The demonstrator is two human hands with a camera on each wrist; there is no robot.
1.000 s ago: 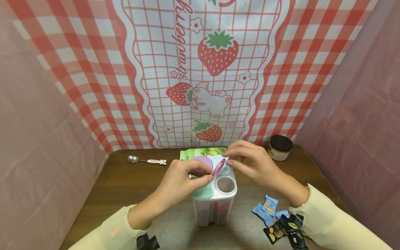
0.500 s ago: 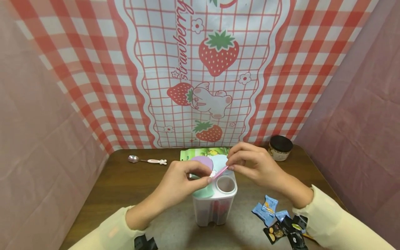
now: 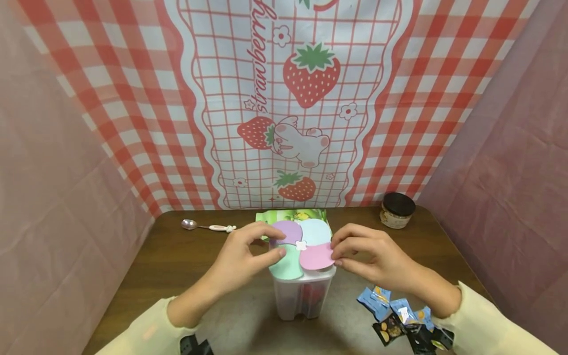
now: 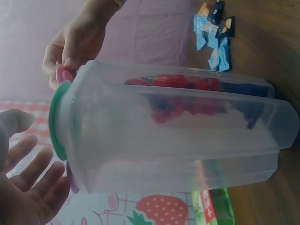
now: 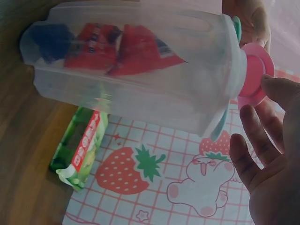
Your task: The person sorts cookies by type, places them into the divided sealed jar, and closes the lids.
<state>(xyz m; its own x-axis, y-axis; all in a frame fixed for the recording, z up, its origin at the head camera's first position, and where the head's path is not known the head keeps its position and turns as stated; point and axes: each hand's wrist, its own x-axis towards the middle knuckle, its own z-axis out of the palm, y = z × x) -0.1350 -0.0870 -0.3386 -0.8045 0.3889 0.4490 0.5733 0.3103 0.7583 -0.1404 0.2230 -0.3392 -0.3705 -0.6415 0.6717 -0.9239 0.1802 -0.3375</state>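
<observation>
A clear plastic storage container (image 3: 290,301) stands upright on the table, red and blue packets (image 5: 96,49) showing through its wall. On its white top sit a purple lid (image 3: 288,231), a light blue lid (image 3: 317,230) and a green lid (image 3: 286,265) around a small white flower-shaped piece (image 3: 301,245). My right hand (image 3: 377,254) pinches the outer edge of a pink lid (image 3: 316,257), which lies tilted over the front right opening. Fingers loosely spread, my left hand (image 3: 235,261) hovers at the purple and green lids, its grasp empty.
Behind the container lies a green pack (image 3: 284,215). A spoon with a white handle (image 3: 218,228) lies at the back left, and a black-lidded jar (image 3: 396,211) stands back right. Blue and black snack packets (image 3: 401,315) are scattered near my right sleeve (image 3: 483,325).
The pink lid has come down from above onto the front right opening. My left hand has let go of it and drawn back left; my right hand has moved down and right.
</observation>
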